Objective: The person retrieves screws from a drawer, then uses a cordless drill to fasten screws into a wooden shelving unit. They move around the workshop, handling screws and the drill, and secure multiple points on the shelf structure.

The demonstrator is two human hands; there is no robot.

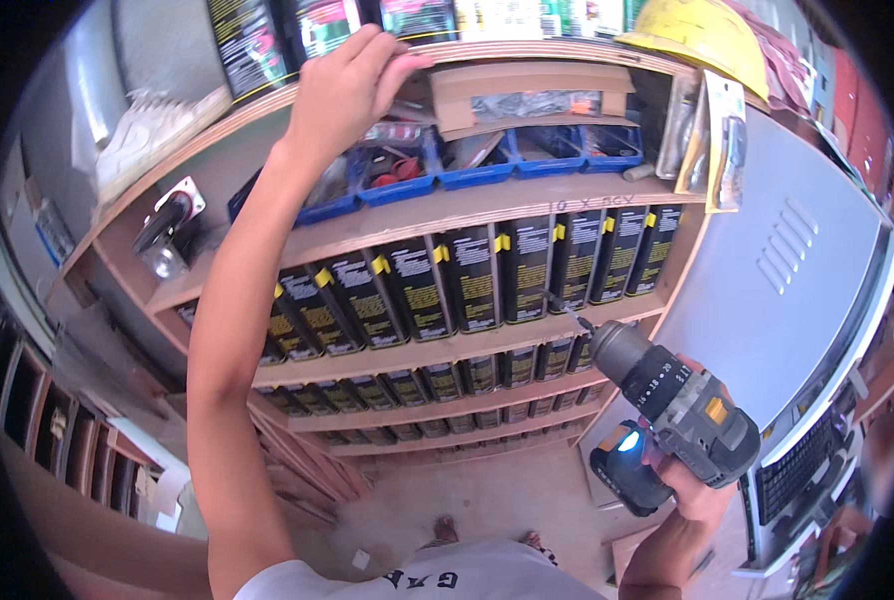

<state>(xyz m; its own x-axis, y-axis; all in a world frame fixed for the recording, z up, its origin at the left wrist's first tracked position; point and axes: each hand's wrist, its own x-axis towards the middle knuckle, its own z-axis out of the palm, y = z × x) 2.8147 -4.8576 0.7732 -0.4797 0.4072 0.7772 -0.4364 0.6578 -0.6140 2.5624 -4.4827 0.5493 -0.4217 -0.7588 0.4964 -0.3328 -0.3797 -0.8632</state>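
My right hand (685, 482) is wrapped round the handle of a black and grey cordless drill (702, 425). A thin bit (570, 312) sticks out of the drill's chuck and points up and left, in front of a row of black cans (472, 280). A small light glows on the drill's battery base. My left hand (347, 85) is raised to the front edge of the top shelf (527, 52), its fingers bent and drawn together. Whatever lies between those fingertips, if anything, is hidden.
Blue bins (477, 178) with loose hardware stand below the top shelf, beside a cardboard box (532, 100). A yellow hard hat (702, 40) and white shoe (157, 135) rest above. A caster wheel (172, 215) sits left. A pale metal cabinet (777, 270) borders the right.
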